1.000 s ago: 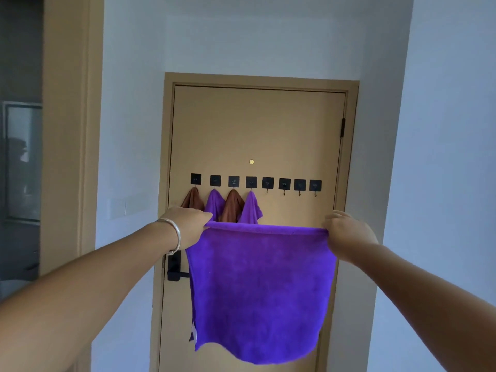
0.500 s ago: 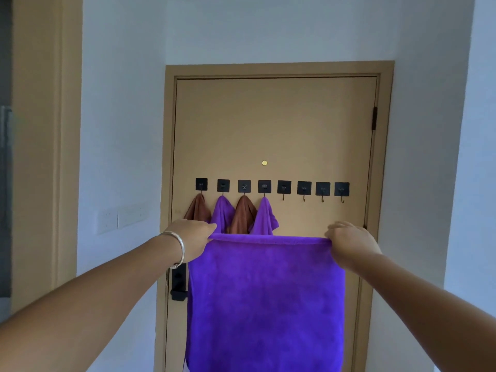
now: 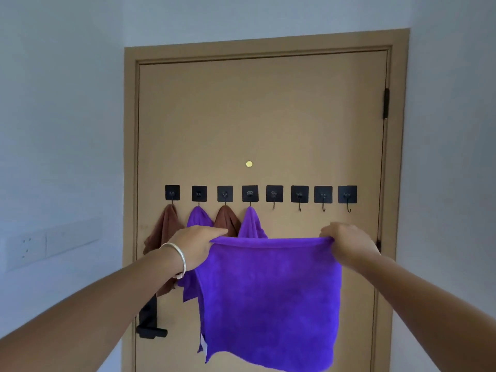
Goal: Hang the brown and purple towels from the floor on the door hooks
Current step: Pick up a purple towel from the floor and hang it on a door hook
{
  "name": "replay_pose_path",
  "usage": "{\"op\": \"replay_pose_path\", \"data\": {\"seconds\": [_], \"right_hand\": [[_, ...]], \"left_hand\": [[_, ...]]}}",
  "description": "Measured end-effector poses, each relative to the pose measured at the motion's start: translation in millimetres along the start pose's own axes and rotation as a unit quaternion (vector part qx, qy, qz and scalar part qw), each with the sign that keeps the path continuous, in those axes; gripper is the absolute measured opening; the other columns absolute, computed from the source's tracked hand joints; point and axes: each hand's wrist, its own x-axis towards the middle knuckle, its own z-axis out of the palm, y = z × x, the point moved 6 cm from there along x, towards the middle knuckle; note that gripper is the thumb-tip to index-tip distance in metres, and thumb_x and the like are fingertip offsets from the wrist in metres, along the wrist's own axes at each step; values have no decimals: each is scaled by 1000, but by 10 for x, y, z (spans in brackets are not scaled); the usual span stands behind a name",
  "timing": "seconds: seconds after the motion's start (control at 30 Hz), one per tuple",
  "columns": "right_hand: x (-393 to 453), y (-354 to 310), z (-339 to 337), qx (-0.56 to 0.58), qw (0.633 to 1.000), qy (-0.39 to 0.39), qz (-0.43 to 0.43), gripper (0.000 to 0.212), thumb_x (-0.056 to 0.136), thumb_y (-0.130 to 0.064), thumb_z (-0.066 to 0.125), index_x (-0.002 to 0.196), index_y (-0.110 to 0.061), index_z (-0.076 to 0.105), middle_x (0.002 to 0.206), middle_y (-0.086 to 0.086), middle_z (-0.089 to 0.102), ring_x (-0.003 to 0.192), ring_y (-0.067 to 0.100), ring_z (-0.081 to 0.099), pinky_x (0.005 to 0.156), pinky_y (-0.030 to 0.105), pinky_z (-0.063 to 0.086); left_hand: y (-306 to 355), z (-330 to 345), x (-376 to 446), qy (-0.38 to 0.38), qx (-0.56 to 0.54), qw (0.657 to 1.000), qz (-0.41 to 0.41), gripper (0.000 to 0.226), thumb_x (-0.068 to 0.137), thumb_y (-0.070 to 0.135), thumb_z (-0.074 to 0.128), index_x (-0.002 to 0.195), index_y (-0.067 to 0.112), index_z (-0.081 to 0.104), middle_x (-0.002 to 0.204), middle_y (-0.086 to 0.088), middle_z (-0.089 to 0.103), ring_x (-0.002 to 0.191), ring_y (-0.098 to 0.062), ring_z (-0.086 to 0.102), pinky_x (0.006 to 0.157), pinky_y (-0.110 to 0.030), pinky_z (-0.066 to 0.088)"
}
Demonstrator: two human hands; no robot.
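I hold a purple towel [image 3: 271,296] spread flat in front of the tan door [image 3: 263,116]. My left hand [image 3: 197,244] pinches its top left corner and my right hand [image 3: 346,242] pinches its top right corner. A row of several black square hooks [image 3: 274,194] runs across the door just above the towel's top edge. The left ones carry a brown towel [image 3: 165,229], a purple towel [image 3: 199,217], a second brown towel [image 3: 226,220] and another purple towel [image 3: 251,224]. The right ones, such as the far right hook [image 3: 347,195], are bare.
A black door handle [image 3: 150,322] sits low on the door's left side, partly behind my left arm. White switch plates [image 3: 51,244] are on the left wall. A white wall stands close on the right.
The door and hooks have grown larger and shifted in the view as I came closer. Both hands still hold the purple towel stretched at the same height below the hooks.
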Motion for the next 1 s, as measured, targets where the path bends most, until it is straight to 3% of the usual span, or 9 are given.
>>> {"op": "replay_pose_path", "data": {"seconds": [0.1, 0.17, 0.33, 0.5, 0.6, 0.7, 0.77, 0.9, 1.0], "right_hand": [[286, 146, 169, 85, 996, 26, 8, 55, 68, 10, 32, 83, -26, 71, 94, -10, 64, 91, 21, 58, 68, 31, 48], [485, 204, 281, 122, 991, 42, 24, 60, 70, 12, 31, 92, -24, 74, 98, -8, 68, 95, 19, 59, 76, 32, 53], [929, 254, 496, 275, 956, 76, 66, 51, 76, 17, 31, 70, -16, 70, 77, -1, 69, 75, 11, 61, 56, 14, 45], [1449, 364, 740, 331, 937, 42, 103, 39, 73, 11, 37, 53, -17, 55, 59, -2, 54, 64, 17, 47, 63, 31, 36], [1655, 407, 853, 362, 923, 22, 124, 17, 65, -10, 46, 50, -19, 46, 57, -5, 46, 62, 17, 40, 61, 32, 27], [1770, 458, 1018, 317, 942, 13, 106, 21, 81, -32, 62, 62, -23, 62, 59, -9, 62, 57, 10, 57, 56, 25, 39], [1844, 484, 1047, 232, 968, 37, 87, 31, 80, -47, 68, 61, -23, 61, 59, -9, 63, 53, 6, 57, 49, 20, 39], [2037, 354, 950, 21, 995, 99, 3, 33, 83, -40, 64, 59, -25, 48, 64, -9, 52, 60, 5, 48, 49, 24, 30], [2212, 217, 922, 7, 990, 131, -56, 29, 85, -29, 61, 66, -24, 40, 65, -9, 49, 60, 9, 46, 48, 27, 30]], "left_hand": [[-10, 144, 294, 40, -51, 998, 23, 48, 97, 6, 39, 133, 34, 56, 124, 13, 63, 112, -10, 58, 93, -24, 47], [-55, 241, 510, 63, -75, 995, 33, 47, 94, 2, 40, 123, 32, 63, 115, 13, 67, 105, -11, 60, 91, -30, 49], [-230, 541, 1081, 81, -121, 989, 32, 34, 87, 0, 42, 93, 25, 64, 93, 8, 65, 87, -16, 58, 78, -36, 49], [-405, 759, 1727, 92, -154, 984, 23, 18, 84, 12, 44, 77, 27, 52, 72, 10, 57, 75, -18, 55, 67, -33, 45], [-533, 886, 2049, 103, -143, 984, 24, 15, 83, 40, 47, 78, 27, 53, 70, 11, 58, 72, -14, 56, 64, -32, 46], [-583, 1061, 2277, 101, -119, 987, 31, 34, 86, 60, 48, 71, 29, 48, 67, 12, 55, 66, -8, 53, 59, -30, 44], [-590, 1139, 2401, 99, -109, 989, 29, 38, 88, 60, 46, 75, 25, 52, 70, 9, 57, 67, -10, 54, 62, -33, 48], [-502, 1146, 2543, 128, -76, 987, 58, 25, 95, 45, 47, 85, 23, 53, 81, 8, 57, 74, -17, 53, 66, -34, 46], [-394, 1135, 2611, 144, -75, 981, 105, 7, 95, 18, 48, 94, 24, 48, 91, 8, 53, 72, -21, 51, 67, -38, 46]]}}
